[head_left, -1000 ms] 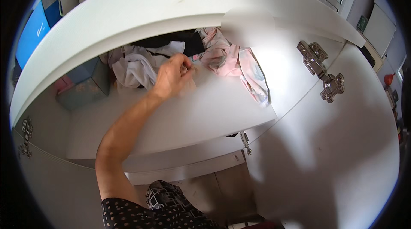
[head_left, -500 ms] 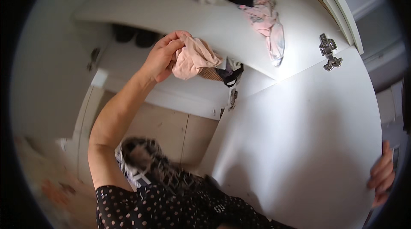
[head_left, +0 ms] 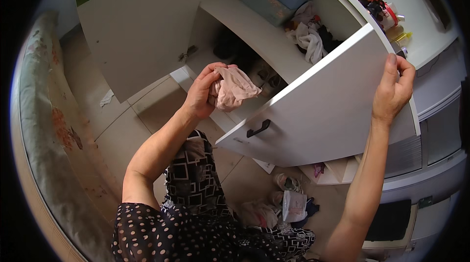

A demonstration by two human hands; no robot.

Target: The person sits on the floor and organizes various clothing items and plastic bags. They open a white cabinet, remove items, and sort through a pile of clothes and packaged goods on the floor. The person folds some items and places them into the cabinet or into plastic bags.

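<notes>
My left hand (head_left: 199,94) is closed on a crumpled pale pink cloth (head_left: 234,90), held up in front of the lower part of the cabinet; its exact kind does not show. My right hand (head_left: 393,85) grips the upper right edge of the white cabinet door (head_left: 323,110), fingers bent over it. The door stands partly open, with a black handle (head_left: 258,128) near its lower left corner. Behind it, the upper shelf (head_left: 245,19) holds a heap of white and dark clothes (head_left: 309,39). The lower compartment contains shoes (head_left: 267,78).
The other cabinet door (head_left: 139,27) stands open at the left. Boxes (head_left: 264,5) sit at the back of the shelf. A bed edge (head_left: 54,139) runs along the left. Clothes and a white packet (head_left: 294,206) lie on the tiled floor. Bottles and small items (head_left: 391,22) stand at the upper right.
The right-hand door has swung toward closed, with my right hand on its edge. My view has shifted, and the pink cloth remains in my left hand.
</notes>
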